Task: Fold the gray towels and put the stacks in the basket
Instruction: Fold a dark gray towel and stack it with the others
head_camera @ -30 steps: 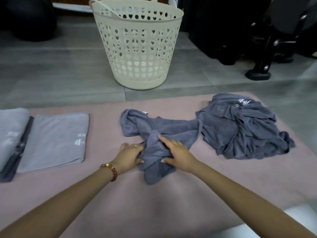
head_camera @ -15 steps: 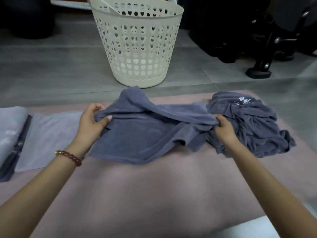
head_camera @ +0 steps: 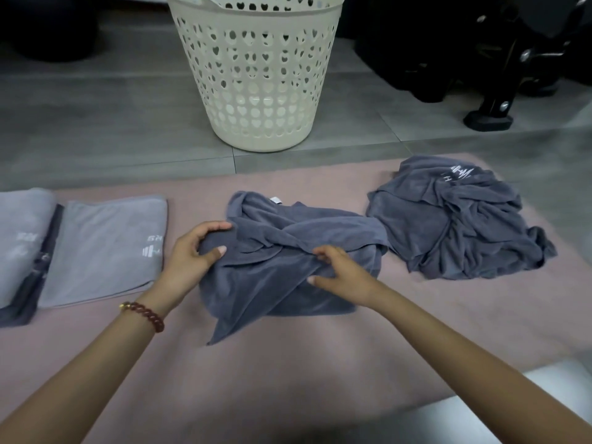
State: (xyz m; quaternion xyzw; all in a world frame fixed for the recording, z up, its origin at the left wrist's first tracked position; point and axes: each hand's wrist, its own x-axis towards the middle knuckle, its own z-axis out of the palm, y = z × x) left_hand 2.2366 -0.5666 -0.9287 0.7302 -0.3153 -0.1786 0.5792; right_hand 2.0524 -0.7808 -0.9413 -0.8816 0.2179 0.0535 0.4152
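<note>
A: What is the basket (head_camera: pixel 256 75) made of?
B: Cream plastic, smooth and faintly shiny, pierced with heart-shaped holes.
A: And the towels?
B: The middle towel (head_camera: pixel 288 251) and the crumpled pile (head_camera: pixel 455 225) on the right are dark gray cloth, matt, with a soft short nap. The folded towels (head_camera: pixel 102 245) on the left are paler and smoother.
A: Underneath?
B: A pink cover (head_camera: pixel 288 363), matt cloth. The far floor (head_camera: pixel 96 123) is dull gray tile. The bracelet (head_camera: pixel 145 312) has glossy beads.

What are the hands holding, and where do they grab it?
The dark gray towel: the left hand grips its bunched left edge, the right hand pinches a fold near its middle.
</note>
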